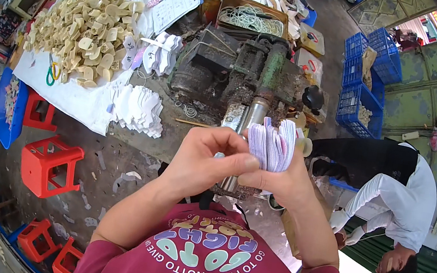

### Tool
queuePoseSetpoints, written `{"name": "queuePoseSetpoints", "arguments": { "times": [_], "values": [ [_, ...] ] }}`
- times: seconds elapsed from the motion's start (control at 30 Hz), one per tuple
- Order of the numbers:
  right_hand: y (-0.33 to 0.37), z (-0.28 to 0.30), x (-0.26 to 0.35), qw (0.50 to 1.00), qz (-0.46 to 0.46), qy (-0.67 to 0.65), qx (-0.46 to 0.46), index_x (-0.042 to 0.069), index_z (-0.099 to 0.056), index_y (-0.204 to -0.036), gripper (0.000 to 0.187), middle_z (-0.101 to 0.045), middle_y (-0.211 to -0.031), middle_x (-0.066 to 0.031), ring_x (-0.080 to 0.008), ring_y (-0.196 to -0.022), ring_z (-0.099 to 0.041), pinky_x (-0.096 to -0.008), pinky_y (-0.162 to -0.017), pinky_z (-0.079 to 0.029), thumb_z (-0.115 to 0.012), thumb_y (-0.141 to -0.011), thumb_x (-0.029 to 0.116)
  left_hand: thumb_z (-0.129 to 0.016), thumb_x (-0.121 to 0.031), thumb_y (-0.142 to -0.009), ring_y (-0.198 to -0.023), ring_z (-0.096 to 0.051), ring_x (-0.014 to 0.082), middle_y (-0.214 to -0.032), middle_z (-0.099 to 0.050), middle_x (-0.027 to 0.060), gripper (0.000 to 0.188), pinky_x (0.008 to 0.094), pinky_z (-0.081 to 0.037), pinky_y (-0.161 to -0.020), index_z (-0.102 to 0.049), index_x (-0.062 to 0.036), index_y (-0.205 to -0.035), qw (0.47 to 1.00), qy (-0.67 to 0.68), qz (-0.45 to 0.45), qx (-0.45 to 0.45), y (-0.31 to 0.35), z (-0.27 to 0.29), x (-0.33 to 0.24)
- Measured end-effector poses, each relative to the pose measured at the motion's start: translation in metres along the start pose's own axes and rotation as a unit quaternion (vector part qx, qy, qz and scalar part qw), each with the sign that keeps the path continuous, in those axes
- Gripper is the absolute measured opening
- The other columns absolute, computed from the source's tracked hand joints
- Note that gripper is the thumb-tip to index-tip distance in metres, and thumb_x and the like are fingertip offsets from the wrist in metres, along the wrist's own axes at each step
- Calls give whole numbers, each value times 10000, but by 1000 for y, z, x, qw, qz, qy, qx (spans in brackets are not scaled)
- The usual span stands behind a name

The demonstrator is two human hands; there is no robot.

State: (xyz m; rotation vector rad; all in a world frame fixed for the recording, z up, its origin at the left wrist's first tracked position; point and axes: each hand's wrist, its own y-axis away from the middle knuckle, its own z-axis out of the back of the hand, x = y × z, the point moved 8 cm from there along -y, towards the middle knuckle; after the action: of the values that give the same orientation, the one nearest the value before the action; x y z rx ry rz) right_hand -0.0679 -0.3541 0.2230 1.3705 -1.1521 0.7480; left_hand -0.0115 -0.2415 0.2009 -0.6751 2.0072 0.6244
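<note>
Above the front of a greasy metal machine point(228, 65), both my hands hold a stack of thin cut pieces point(272, 144) with white and purple edges. My right hand point(290, 183) is wrapped round the stack from the right and below, its thumb across the lower end. My left hand point(210, 155) is closed at the left side, its thumb tip pressing on the stack near the other thumb. The fingers behind the stack are partly hidden. A shiny metal cylinder point(256, 113) of the machine lies just beyond the stack.
Left of the machine sit white wavy-edged stacks point(138, 109) and a heap of beige moulded pieces point(90, 35). Red stools point(49, 168) and a blue tub point(8, 112) stand at left. Blue crates point(355, 100) are at right, where a person in white sleeves point(416, 198) bends over.
</note>
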Motion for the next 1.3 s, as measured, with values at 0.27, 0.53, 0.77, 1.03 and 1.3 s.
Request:
{"name": "queuePoseSetpoints", "arguments": {
  "times": [0.27, 0.53, 0.77, 1.03, 1.3],
  "values": [
    [9, 4, -22, 978, -60, -193, 59, -34, -456, -1322, 944, -645, -1034, -101, -162, -907, -634, -305, -780, -523, -913, -518, 156, -639, -62, -876, -631, -583, 78, -727, -649, 28, 80, 228, -474, -610, -634, 12, -846, 997, -30, -21, 69, -2, -26, -4],
    [24, 72, -1, 997, -47, -49, 20, -41, -519, -1281, 769, -639, -1133, -105, -118, -832, -636, -277, -722, -516, -784, -561, 0, -605, -78, -876, -641, -520, 49, -696, -602, 2, 119, 230, -427, -572, -665, -12, -955, 980, -188, -46, -40, 4, 11, -3],
    [24, 73, -15, 982, -141, 70, 103, -22, -576, -1211, 687, -647, -993, -57, -102, -795, -605, -250, -701, -480, -813, -582, 122, -706, -38, -800, -746, -551, 65, -805, -597, -1, 243, 232, -452, -683, -652, -15, -1036, 941, -305, -100, -107, 9, 25, 7],
    [-8, 69, -44, 955, -233, 154, 96, -42, -606, -1096, 552, -653, -886, -51, -97, -758, -591, -242, -666, -469, -778, -623, 184, -745, -35, -743, -778, -586, 235, -860, -581, 107, 198, 309, -470, -701, -693, -44, -934, 847, -460, -217, -152, -1, 41, 31],
    [-1, 77, -23, 992, -121, -36, -15, -60, -571, -1063, 578, -668, -793, -152, -258, -756, -682, -380, -740, -553, -765, -561, 153, -668, -33, -821, -731, -588, 156, -764, -621, 77, 38, 282, -465, -678, -660, 2, -831, 854, -315, -152, -386, 18, 177, 22]
  ]
}}
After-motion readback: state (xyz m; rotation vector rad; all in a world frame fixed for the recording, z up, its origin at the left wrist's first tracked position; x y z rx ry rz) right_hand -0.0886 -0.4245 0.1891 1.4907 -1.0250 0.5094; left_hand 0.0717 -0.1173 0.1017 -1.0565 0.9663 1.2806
